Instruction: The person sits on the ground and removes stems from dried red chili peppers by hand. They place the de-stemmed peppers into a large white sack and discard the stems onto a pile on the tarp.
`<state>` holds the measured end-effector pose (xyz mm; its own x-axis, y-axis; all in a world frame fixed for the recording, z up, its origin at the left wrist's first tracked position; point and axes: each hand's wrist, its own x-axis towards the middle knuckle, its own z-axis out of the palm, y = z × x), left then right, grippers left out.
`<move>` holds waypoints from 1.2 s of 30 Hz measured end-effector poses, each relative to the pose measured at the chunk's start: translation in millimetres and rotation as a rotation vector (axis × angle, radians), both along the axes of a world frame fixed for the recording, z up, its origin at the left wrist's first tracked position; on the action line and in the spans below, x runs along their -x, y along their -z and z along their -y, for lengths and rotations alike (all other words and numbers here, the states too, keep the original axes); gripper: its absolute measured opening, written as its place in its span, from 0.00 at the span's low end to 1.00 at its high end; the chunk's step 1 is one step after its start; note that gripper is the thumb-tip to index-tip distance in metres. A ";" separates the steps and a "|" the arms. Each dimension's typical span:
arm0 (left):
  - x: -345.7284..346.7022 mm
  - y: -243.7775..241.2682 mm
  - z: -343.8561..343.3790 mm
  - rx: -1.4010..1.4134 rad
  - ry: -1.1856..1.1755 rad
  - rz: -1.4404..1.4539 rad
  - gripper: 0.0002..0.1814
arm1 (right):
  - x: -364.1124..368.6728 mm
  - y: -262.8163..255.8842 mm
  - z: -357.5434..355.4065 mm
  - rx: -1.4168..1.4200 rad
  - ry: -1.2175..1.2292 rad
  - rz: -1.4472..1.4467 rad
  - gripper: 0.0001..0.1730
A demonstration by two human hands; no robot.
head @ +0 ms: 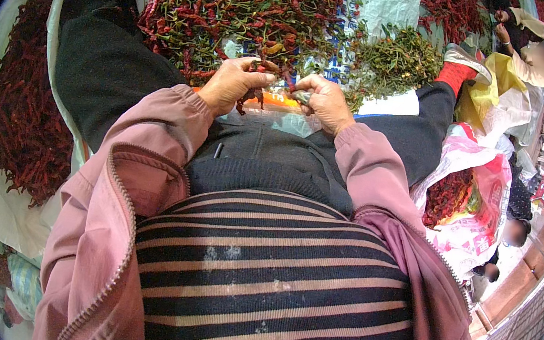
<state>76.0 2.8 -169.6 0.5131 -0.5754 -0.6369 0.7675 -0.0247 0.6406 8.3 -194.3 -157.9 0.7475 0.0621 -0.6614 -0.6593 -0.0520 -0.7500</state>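
Between my spread legs lies a broad heap of dried red chili peppers with green and yellowish stems (242, 9). My left hand (229, 83) is at its near edge, pinching several dark, shrivelled chilies (253, 98) that hang below the fingers. Close on its right, my right hand (331, 102) has its fingers curled around a small greyish object (303, 97); I cannot tell what it is. A slim red chili (289, 79) reaches up from the right fingertips towards the left hand. Under both hands runs an orange printed strip of plastic sheeting (282, 99).
A pile of green stems (397, 57) lies at the right by my foot. To the left, a white plastic sack (53, 40) holds dark red dried chilies (35, 110). A pink-and-white bag (495, 196) with chilies stands at right. Another person (521, 64) sits at upper right, hands together.
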 end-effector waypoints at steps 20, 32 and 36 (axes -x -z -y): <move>-8.1 4.6 -9.0 0.182 -0.243 -0.114 0.09 | -13.1 54.0 2.4 0.909 -0.315 0.535 0.11; -11.6 13.2 -12.8 0.153 -0.169 -0.117 0.05 | -4.1 30.3 37.8 1.067 -0.336 0.571 0.11; -10.6 8.2 -12.7 0.070 -0.168 -0.100 0.06 | -23.6 30.8 -4.0 1.020 -0.455 0.643 0.13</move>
